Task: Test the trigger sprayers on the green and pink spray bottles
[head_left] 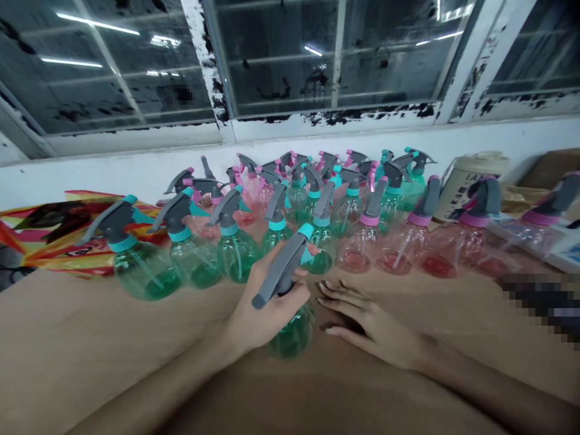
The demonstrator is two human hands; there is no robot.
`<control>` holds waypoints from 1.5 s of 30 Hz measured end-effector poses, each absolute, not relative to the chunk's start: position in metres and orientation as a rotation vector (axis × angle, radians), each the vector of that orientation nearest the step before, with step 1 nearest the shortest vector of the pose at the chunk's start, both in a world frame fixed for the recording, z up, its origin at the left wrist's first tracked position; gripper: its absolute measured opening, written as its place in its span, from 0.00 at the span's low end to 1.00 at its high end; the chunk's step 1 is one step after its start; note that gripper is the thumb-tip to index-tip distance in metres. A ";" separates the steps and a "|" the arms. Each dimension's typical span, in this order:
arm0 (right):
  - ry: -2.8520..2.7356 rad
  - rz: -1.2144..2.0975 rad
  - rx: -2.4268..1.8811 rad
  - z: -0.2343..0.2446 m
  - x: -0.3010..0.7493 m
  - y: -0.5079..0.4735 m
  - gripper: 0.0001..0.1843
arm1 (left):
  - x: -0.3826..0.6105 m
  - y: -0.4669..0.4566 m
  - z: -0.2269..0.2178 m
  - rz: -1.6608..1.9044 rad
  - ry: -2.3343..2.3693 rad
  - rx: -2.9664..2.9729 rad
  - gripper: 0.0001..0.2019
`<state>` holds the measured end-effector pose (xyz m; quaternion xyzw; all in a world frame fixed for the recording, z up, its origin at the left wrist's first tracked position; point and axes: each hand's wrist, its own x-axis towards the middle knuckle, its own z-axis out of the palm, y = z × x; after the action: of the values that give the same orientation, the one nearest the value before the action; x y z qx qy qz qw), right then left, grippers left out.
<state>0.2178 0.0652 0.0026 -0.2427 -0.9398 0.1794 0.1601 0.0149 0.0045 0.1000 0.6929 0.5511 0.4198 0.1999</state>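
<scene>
My left hand [267,302] is wrapped round the neck of a green spray bottle [292,338], just under its grey trigger head with a teal nozzle. The bottle stands nearly upright on the brown table, close to me. Beside it, on the right, my right hand [367,320] lies low over the tabletop with its fingers stretched out, holding nothing. Beyond both hands runs a front row of spray bottles: green ones with teal collars, such as a green bottle [197,266], on the left, and pink ones with pink collars, such as a pink bottle [357,251], on the right.
More green and pink spray bottles [312,181] crowd together behind the front row. A colourful plastic bag [67,229] lies at the left. A cream container [471,181] and a cardboard box [555,172] stand at the right back. Windows [335,60] rise behind a white wall.
</scene>
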 end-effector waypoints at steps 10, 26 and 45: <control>-2.638 0.434 -0.707 0.003 0.217 0.062 0.25 | 0.017 0.005 0.101 1.191 1.552 1.890 0.18; -2.633 0.363 -0.692 0.002 0.217 0.061 0.24 | 0.018 0.003 0.103 1.224 1.552 1.907 0.16; -2.664 0.336 -0.707 0.002 0.216 0.061 0.25 | 0.012 0.001 0.098 1.258 1.549 1.846 0.08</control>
<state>0.2163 0.0607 0.0017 -0.2503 -0.9436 0.1188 0.1813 0.0124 0.0007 0.0980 0.6639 0.5570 0.4526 0.2103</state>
